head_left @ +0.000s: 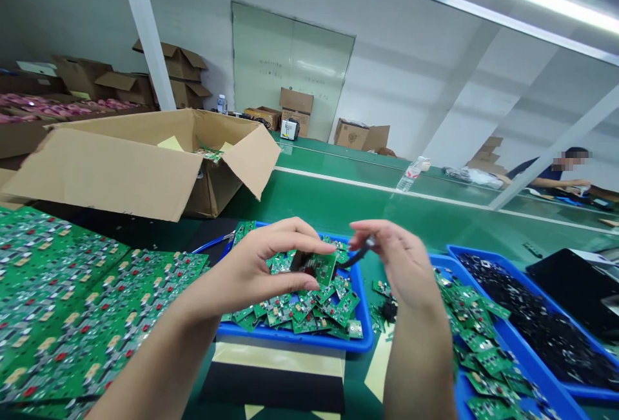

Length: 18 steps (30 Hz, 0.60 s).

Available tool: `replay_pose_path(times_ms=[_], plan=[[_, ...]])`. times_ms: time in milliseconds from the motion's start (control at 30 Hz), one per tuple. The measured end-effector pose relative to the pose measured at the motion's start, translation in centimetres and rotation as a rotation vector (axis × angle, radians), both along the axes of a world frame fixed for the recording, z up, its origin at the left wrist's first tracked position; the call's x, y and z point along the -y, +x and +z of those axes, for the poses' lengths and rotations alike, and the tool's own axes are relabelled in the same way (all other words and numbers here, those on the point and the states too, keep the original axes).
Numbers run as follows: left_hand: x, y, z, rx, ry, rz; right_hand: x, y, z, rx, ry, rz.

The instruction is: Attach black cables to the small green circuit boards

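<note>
The left hand (261,265) is closed on a small green circuit board (323,266). The thumb is under the board and the fingers are on its upper edge, so the board is held up in the air above a blue tray (290,337). The right hand (401,265) pinches a thin black part (358,253) between thumb and fingertips. The tip of this part is just beside the board's right edge; whether they touch cannot be told.

The board looks very light, stiff and flat. It is probably fragile on its faces, where the small components sit, so the bare edges seem the safest place to take hold of it. The black part looks small and light and may slip easily from the fingers.

The blue tray is full of similar small boards. A second blue tray (438,259) to the right holds more boards, and a third blue tray (483,253) holds small black pieces. Large green panels (72,291) lie on the table at the left, behind them an open cardboard box (120,168). A plastic bottle (410,175) lies further back. Another person sits far at the right.
</note>
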<state>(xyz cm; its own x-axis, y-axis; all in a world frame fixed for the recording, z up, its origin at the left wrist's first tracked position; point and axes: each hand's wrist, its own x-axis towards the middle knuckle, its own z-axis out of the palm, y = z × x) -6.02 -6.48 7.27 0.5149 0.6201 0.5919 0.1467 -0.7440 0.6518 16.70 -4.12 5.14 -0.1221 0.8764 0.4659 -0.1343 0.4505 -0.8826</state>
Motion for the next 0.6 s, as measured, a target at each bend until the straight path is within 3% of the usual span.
replay_pose_path(times_ms=[100,167,267,400,500,600], plan=[[0.3,0.3,-0.4,-0.070,0.210,0.042,-0.1,-1.6,-0.5,-0.008,-0.102,0.222],[0.5,0.4,-0.6,-0.100,0.339,0.072,-0.4,-2.2,-0.6,-0.082,-0.176,0.276],[1.0,0.3,-0.4,-0.102,0.442,0.113,-1.1,-1.9,-0.4,-0.277,-0.224,0.274],[1.7,0.1,0.3,-0.036,0.466,0.112,-1.7,-0.7,0.1,-0.484,-0.180,0.186],[2.0,0.3,0.4,-0.041,0.473,0.086,-1.6,-0.8,-0.1,-0.374,-0.207,0.182],[2.0,0.6,-0.1,-0.101,0.496,0.092,-1.0,-1.8,-0.8,-0.112,-0.240,0.401]])
